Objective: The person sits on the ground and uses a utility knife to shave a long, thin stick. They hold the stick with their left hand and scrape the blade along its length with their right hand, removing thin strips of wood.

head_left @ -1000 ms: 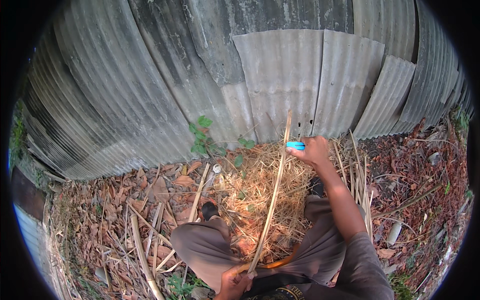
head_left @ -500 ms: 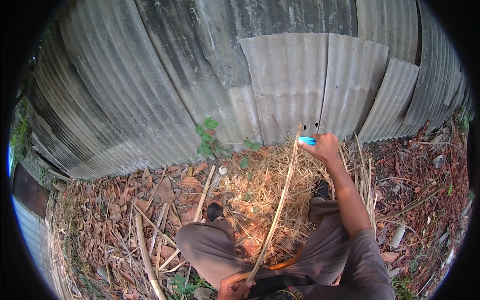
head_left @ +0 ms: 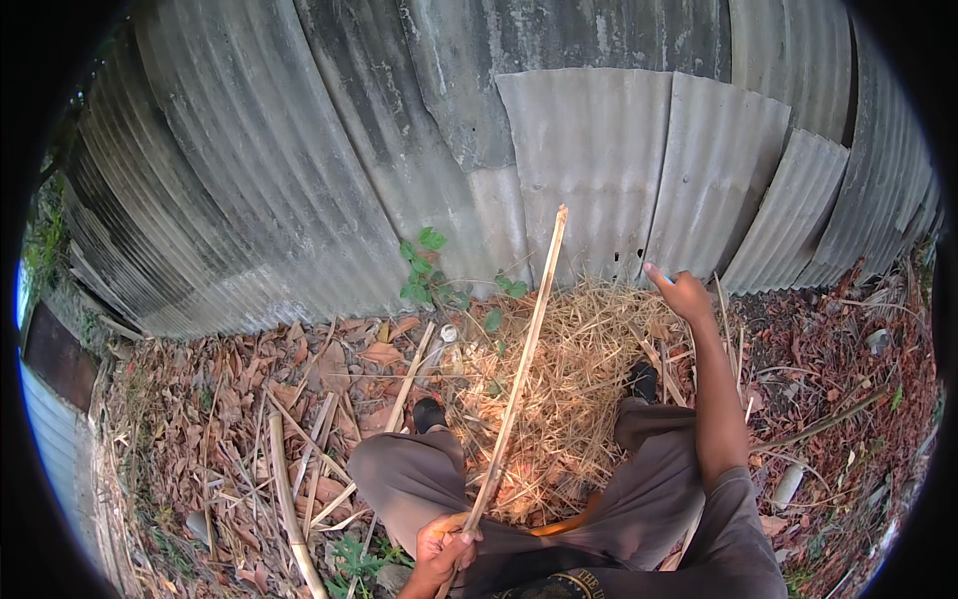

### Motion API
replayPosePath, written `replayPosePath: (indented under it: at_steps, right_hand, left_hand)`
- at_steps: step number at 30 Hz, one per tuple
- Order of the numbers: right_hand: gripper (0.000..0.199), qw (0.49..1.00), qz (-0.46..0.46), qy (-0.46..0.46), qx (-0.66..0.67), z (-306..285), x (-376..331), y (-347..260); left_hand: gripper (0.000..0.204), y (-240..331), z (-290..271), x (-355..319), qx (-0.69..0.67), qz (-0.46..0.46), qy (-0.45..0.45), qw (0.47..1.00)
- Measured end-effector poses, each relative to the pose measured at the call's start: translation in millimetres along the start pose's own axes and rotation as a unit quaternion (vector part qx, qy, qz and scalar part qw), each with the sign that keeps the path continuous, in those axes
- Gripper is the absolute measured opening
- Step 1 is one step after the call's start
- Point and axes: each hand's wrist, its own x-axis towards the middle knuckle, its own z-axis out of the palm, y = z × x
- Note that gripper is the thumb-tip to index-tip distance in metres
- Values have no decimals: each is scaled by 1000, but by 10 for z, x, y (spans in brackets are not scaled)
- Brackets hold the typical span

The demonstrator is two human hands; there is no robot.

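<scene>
My left hand (head_left: 446, 549), low in the picture by my lap, is closed around the lower end of a long pale bamboo strip (head_left: 522, 377). The strip slants up and away, its far tip in front of the metal wall. To the right of that tip, apart from the strip, my right hand (head_left: 685, 295) is closed with its thumb stretched out. Only a sliver of a small bright blue tool shows in it; the fingers hide the rest, and its kind cannot be made out. An orange curved thing (head_left: 566, 526) lies between my legs, partly covered.
A corrugated metal wall (head_left: 589, 150) rises close ahead. Thin pale shavings (head_left: 579, 369) heap between my feet. Bamboo lengths (head_left: 287, 499) lie on dry leaves at the left, near a green vine (head_left: 419, 270). A whitish cylinder (head_left: 787, 486) rests on the right.
My right hand has come off the strip and moved right, with the blue tool now mostly hidden. The strip's far tip has swung left and up, and my left hand has shifted left and slightly up.
</scene>
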Motion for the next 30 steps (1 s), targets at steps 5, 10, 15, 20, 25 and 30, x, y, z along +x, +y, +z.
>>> replayPosePath:
  at_steps: [5, 10, 15, 20, 25, 30]
  right_hand:
    - [56, 925, -146, -52, 348, 180, -502, -569]
    - [36, 761, -129, -219, 598, 202, -746, -849]
    - [25, 735, -90, -147, 656, 133, -657, -818]
    - [25, 733, -44, -79, 674, 34, -448, -682]
    - [29, 749, -26, -45, 661, -8, -345, -660]
    - [53, 884, -171, 67, 430, 82, -431, -692]
  left_hand:
    - [32, -64, 201, 748, -99, 5, -81, 992]
    - [38, -113, 451, 1222, -62, -27, -145, 987]
    - [38, -153, 567, 1485, 14, -35, -117, 992]
    - [41, -15, 746, 1623, 240, 113, -87, 960]
    - [33, 121, 829, 1760, 358, 148, -80, 919]
    - [33, 86, 839, 1847, 125, 83, -14, 989]
